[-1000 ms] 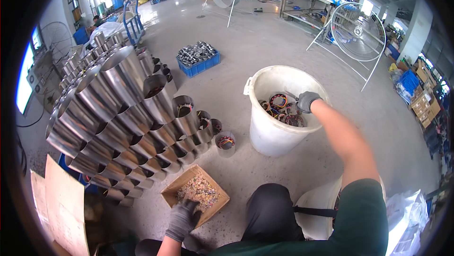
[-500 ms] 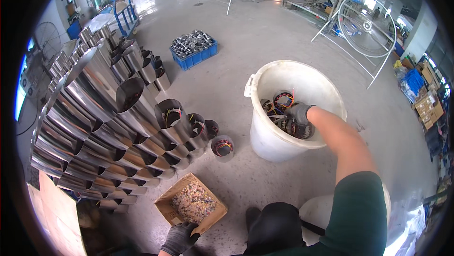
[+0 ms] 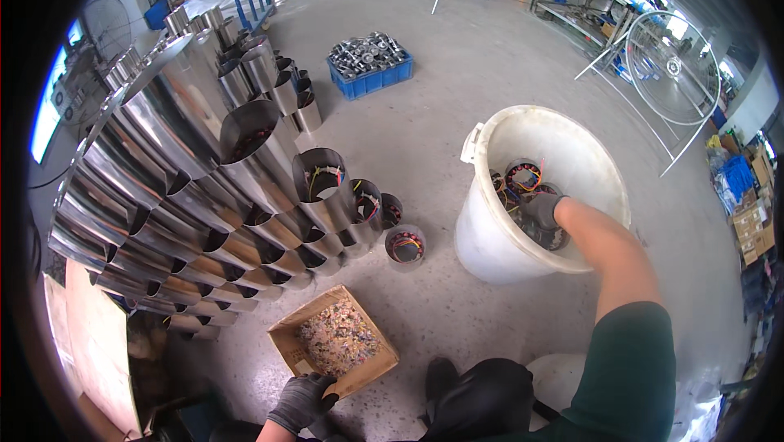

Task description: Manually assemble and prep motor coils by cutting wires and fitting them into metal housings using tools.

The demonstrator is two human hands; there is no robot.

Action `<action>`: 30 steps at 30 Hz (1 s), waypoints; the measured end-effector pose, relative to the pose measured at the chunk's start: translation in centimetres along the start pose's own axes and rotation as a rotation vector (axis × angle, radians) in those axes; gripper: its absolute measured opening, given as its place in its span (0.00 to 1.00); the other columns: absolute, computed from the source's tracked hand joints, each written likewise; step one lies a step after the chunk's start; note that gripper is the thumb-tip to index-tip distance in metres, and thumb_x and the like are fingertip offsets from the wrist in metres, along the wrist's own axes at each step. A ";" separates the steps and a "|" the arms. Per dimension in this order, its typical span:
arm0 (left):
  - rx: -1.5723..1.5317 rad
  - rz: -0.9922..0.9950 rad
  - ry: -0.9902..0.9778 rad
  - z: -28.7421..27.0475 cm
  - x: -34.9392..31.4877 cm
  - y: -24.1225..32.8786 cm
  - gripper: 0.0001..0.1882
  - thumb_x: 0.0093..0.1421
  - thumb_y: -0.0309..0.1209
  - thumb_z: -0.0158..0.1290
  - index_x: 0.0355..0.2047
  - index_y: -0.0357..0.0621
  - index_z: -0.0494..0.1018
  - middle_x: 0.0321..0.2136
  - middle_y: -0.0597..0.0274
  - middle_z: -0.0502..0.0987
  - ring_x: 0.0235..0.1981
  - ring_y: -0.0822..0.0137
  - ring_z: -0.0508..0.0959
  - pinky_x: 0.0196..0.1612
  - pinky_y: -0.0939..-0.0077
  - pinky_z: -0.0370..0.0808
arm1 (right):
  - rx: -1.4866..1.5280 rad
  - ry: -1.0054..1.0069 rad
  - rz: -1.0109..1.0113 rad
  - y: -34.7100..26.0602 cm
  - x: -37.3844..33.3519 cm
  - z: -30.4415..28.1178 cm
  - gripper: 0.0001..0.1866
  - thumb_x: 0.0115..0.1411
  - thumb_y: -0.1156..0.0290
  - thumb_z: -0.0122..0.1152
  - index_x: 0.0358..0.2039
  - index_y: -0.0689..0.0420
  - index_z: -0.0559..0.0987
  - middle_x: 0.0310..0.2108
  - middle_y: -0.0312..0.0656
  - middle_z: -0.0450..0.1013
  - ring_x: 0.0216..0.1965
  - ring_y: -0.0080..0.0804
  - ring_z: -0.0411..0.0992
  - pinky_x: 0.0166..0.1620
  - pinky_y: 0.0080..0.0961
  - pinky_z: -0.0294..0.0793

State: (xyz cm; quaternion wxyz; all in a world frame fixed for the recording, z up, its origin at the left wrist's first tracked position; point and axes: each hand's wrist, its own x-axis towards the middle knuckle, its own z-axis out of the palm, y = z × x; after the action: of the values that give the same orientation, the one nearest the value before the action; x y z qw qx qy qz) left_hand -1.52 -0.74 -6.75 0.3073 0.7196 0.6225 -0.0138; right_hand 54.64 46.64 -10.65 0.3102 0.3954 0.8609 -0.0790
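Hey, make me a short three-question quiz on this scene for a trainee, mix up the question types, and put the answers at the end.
1. Multiple choice: What does the right hand reach into?
A) a metal tube
B) the white bucket
C) a plastic bag

2. True or false: The left hand is at the near edge of the cardboard box.

3. Fill in the blank: The crate heaped with shiny metal parts is coloured ____.

Key:
1. B
2. True
3. Blue
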 end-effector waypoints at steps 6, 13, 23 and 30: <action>0.035 -0.046 -0.016 -0.2 -1.2 0.4 0.21 0.58 0.45 0.57 0.48 0.48 0.78 0.36 0.50 0.81 0.39 0.47 0.81 0.44 0.52 0.77 | -0.314 -0.151 -0.081 -4.5 -3.1 -6.1 0.23 0.54 0.66 0.61 0.52 0.52 0.79 0.44 0.51 0.80 0.49 0.52 0.78 0.52 0.43 0.76; 0.033 0.038 0.080 -1.6 -3.0 2.4 0.22 0.59 0.45 0.57 0.51 0.50 0.77 0.40 0.51 0.80 0.43 0.48 0.80 0.47 0.51 0.76 | 0.086 0.331 0.509 -2.9 -11.5 -12.2 0.24 0.49 0.61 0.67 0.48 0.54 0.81 0.36 0.54 0.81 0.42 0.54 0.79 0.45 0.44 0.78; -0.117 0.361 0.512 -3.7 -7.3 7.4 0.19 0.59 0.36 0.59 0.50 0.46 0.77 0.43 0.51 0.79 0.45 0.48 0.79 0.48 0.54 0.75 | 1.663 0.830 0.165 -18.7 -20.8 -18.7 0.18 0.46 0.74 0.68 0.38 0.62 0.76 0.24 0.41 0.75 0.23 0.30 0.76 0.22 0.27 0.75; -0.252 0.525 1.013 -5.5 -11.7 11.0 0.20 0.54 0.25 0.62 0.48 0.44 0.76 0.45 0.54 0.78 0.46 0.49 0.77 0.49 0.57 0.73 | 2.159 0.182 -0.348 -40.9 -20.4 -14.7 0.18 0.54 0.69 0.63 0.44 0.64 0.76 0.28 0.45 0.79 0.23 0.34 0.78 0.25 0.29 0.81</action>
State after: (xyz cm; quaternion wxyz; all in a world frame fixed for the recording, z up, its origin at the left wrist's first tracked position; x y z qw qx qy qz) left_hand 3.80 -9.02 7.11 0.0478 0.7246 0.4893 0.4830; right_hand 27.96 11.78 8.74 -0.2795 0.3362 0.4021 -0.8045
